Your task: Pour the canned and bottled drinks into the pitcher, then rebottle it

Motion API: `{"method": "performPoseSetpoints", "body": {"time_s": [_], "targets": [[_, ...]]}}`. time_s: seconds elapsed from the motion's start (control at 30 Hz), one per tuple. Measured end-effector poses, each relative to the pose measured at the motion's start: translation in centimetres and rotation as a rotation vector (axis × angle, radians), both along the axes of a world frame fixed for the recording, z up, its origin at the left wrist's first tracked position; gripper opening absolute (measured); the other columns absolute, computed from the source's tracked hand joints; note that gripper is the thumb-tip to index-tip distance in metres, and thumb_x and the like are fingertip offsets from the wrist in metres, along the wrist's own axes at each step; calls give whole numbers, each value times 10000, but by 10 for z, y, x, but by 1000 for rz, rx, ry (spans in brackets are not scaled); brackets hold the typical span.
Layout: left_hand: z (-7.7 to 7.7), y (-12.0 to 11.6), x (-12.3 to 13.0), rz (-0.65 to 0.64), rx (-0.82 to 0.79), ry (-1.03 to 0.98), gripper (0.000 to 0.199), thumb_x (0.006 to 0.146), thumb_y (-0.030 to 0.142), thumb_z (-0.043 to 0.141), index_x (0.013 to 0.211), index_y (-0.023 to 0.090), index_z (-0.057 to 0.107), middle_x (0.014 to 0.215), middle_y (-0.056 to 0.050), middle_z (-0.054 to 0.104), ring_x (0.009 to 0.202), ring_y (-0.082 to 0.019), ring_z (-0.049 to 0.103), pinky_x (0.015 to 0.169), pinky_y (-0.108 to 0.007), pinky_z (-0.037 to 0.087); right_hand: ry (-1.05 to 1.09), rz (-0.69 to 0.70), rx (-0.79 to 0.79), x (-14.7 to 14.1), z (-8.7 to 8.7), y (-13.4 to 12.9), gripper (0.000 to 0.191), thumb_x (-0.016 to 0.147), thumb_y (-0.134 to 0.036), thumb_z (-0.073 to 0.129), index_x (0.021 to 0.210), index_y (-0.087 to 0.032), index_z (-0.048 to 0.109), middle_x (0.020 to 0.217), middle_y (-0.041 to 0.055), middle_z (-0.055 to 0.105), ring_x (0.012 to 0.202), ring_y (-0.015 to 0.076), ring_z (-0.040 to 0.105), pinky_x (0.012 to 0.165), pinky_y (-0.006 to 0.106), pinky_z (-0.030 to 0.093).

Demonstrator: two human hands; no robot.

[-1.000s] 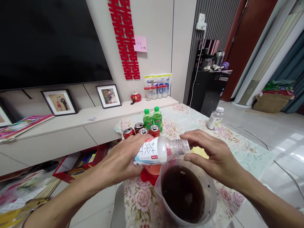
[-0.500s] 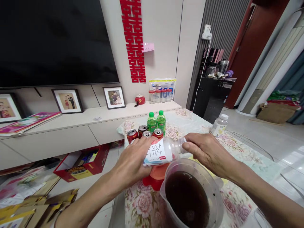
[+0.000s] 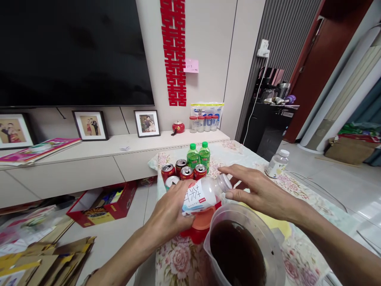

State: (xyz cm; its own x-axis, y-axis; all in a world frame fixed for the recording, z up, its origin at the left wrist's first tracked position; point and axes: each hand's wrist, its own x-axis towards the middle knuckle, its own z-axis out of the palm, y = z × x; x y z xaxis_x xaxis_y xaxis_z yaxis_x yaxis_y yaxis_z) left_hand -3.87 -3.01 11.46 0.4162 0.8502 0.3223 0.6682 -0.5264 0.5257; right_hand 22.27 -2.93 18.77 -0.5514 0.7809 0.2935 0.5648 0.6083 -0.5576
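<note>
Nearest me, a plastic pitcher [image 3: 271, 242] of dark liquid [image 3: 238, 254] stood on the flowered surface [image 3: 178, 262]. Just beyond its rim, the left hand [image 3: 169, 210] had its grip closed around a tilted, labelled bottle [image 3: 196, 196], while the right hand [image 3: 258, 190] held its grip parted beside the cap [image 3: 225, 182]. The cap looked already on, its tightness unclear, and cans [image 3: 187, 173] stood farther back.

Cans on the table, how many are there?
5 cans: one at the back, three in a row before it, one nearest the left hand, which may hide more.
</note>
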Motion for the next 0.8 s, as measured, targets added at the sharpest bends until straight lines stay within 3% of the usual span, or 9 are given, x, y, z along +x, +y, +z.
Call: {"method": "performPoseSetpoints", "body": {"time_s": [0.1, 0.23, 0.33, 0.43, 0.57, 0.63, 0.7, 0.8], "targets": [[-8, 1, 3, 2, 11, -36, 565, 777, 214, 647, 1332, 215, 543, 1200, -106, 653, 1101, -332, 628, 908, -506, 539, 48, 19, 45, -1, -2, 2, 341, 944, -350, 687, 1243, -187, 700, 1003, 46, 704, 782, 151, 613, 717, 284, 487], [-26, -1, 3, 162, 137, -175, 1007, 738, 328, 781, 1589, 226, 251, 1533, -182, 456, 1412, -400, 468, 1103, -599, 473, 93, -127, 49, 10, 7, 17, 303, 917, -393, 667, 1134, -187, 715, 916, 41, 691, 705, 157, 585, 619, 283, 457], [-50, -13, -4, 349, 177, -306, 730, 887, 374, 667, 1527, 234, 346, 1470, -171, 515, 1329, -343, 574, 1049, -547, 537, 57, -344, 116, 27, 18, 41, 375, 906, -461, 646, 1147, -181, 710, 933, 66, 714, 740, 203, 633, 661, 327, 501], [-89, -32, -10, 403, 65, -372, 481, 969, 376, 552, 1420, 233, 467, 1322, -133, 625, 1098, -268, 702, 882, -435, 619, -167, -530, 218, 38, 19, 72, 338, 907, -399, 628, 1141, -174, 723, 1029, 99, 726, 860, 251, 669, 746, 359, 514], [-146, -53, -13, 514, -61, -414, 423, 958, 408, 549, 1331, 207, 553, 1241, -122, 665, 963, -255, 729, 781, -401, 635, -336, -573, 210, 30, -5, 114, 324, 898, -266, 666, 1180, -120, 728, 1022, 136, 702, 906, 262, 661, 838, 385, 511], [-167, -58, -11, 583, -102, -473, 440, 944, 446, 561, 1296, 182, 566, 1167, -118, 676, 843, -243, 723, 712, -398, 633, -390, -548, 181, 19, -22, 131, 292, 936, -266, 677, 1187, -121, 707, 1056, 118, 697, 957, 240, 663, 904, 400, 522], [-179, -60, -5, 603, -110, -487, 421, 913, 443, 588, 1232, 169, 595, 1106, -112, 680, 817, -248, 714, 718, -408, 628, -430, -527, 152, 8, -38, 145, 291, 983, -323, 679, 1205, -136, 678, 1109, 92, 688, 1006, 222, 665, 940, 427, 539], [-184, -60, 5, 690, -59, -520, 374, 929, 433, 542, 1208, 189, 597, 1114, -111, 668, 816, -254, 694, 713, -414, 605, -454, -492, 121, -6, -56, 162, 329, 1014, -392, 664, 1232, -145, 658, 1170, 91, 677, 1043, 221, 669, 939, 443, 563]]}}
